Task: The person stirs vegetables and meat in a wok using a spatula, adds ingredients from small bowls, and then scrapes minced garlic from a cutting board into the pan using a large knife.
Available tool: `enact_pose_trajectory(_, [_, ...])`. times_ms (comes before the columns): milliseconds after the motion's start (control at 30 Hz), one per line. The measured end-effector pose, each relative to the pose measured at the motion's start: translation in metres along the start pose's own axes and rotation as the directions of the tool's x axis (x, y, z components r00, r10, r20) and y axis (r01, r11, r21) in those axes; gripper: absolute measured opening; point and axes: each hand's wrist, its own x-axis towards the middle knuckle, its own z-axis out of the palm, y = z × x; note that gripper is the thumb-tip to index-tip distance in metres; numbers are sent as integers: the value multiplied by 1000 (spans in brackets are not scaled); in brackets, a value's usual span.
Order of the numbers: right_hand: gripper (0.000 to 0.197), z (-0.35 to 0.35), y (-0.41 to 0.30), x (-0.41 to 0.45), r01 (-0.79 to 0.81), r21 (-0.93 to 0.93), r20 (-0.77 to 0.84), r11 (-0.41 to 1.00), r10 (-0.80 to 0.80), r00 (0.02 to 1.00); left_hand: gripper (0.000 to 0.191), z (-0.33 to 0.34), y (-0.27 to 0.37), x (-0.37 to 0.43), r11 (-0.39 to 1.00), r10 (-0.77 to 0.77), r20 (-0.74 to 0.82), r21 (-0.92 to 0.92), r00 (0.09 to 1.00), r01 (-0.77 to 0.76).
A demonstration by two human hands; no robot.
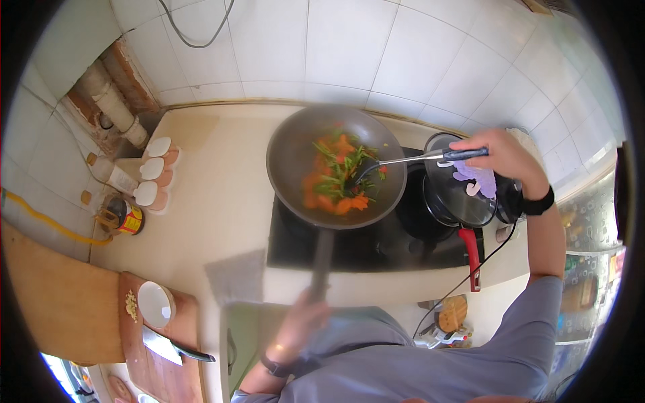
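Note:
My left hand [305,317] grips the dark handle of a wok [287,166], which is over the black cooktop [347,254]; hand and handle are blurred. Orange slices, probably carrot, and green cut stems [335,163] lie in the wok. With my right hand [504,153] I hold a cooking utensil [414,158] by its dark grip, its metal shaft reaching left over the wok and its dark head among the vegetables. Beneath my right hand is a pan with a red handle [470,254], covered by a glass lid, with a purple item [481,176] above it.
A cutting board [176,373] at lower left bears a white bowl [155,304], chopped pale bits [131,305] and a cleaver [162,344]. Seasoning containers [152,169] and a sauce bottle [125,217] stand at left. A grey cloth [236,276] lies near the counter edge. A black cord [466,279] hangs at right.

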Motion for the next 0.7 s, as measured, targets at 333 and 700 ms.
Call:
enact_pose_trajectory(333, [37,65,-3,-6,85,-119,-299,989,-117,947,43,1,4,-2,1000,-5,0,28,1000,5])
enact_pose_trajectory(700, [39,-36,-20,-41,102,-390,-187,915,-187,964,38,3,5,-2,999,-2,-19,45,1000,3])
